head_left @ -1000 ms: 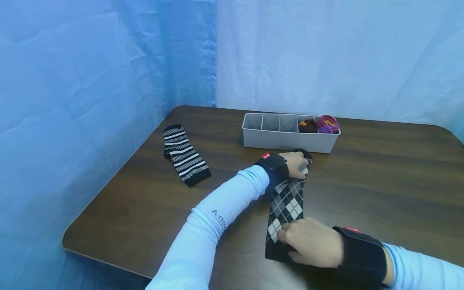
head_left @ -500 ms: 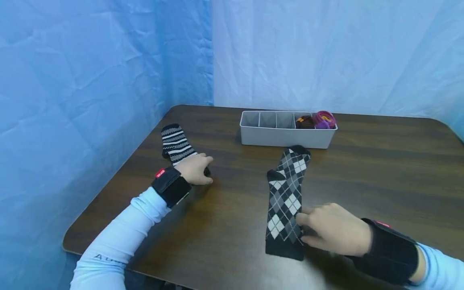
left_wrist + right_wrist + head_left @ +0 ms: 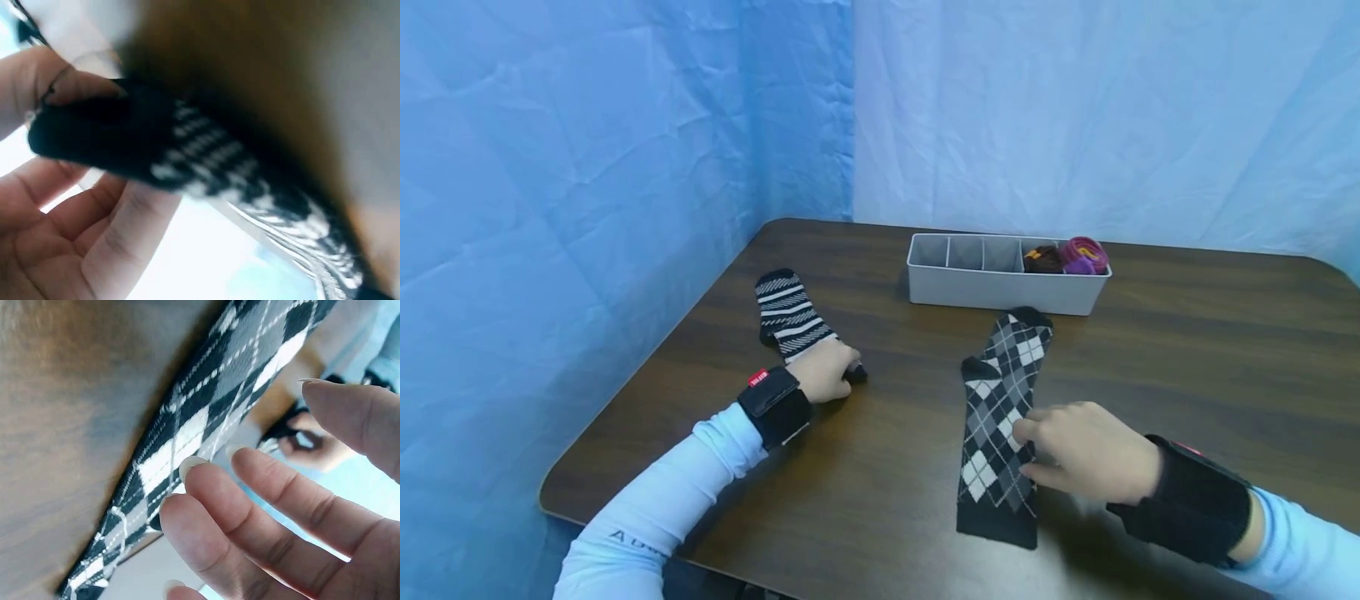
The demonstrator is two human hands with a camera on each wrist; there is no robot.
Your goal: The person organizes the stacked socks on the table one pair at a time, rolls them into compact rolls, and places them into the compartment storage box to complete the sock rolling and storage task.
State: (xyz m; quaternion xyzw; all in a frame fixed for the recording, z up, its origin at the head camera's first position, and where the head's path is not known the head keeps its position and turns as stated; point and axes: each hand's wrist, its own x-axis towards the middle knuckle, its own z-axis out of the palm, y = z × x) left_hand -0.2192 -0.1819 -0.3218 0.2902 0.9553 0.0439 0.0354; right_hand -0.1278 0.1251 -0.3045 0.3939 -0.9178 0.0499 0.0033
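My left hand [image 3: 824, 371] pinches the dark cuff of a black-and-white striped sock [image 3: 795, 315] at the left of the table. In the left wrist view the thumb and fingers close on the black cuff [image 3: 94, 128], and the striped leg runs off to the lower right. An argyle sock [image 3: 1000, 425] in black, grey and white lies flat in front of me, toe toward the box. My right hand [image 3: 1086, 450] is at its right edge; in the right wrist view its fingers [image 3: 206, 531] are loosely extended over the argyle knit, thumb apart, holding nothing.
A long grey divided box [image 3: 1000, 290] stands at the back of the brown table [image 3: 1210, 358]. Its right compartments hold a brown rolled bundle [image 3: 1042, 260] and a magenta-purple rolled bundle [image 3: 1084, 255]. Blue curtains [image 3: 625, 167] hang behind and at the left.
My left hand left the argyle sock, reached left to the striped sock and took its cuff, shifting it slightly. My right hand drew back to the right from the argyle sock's cuff.
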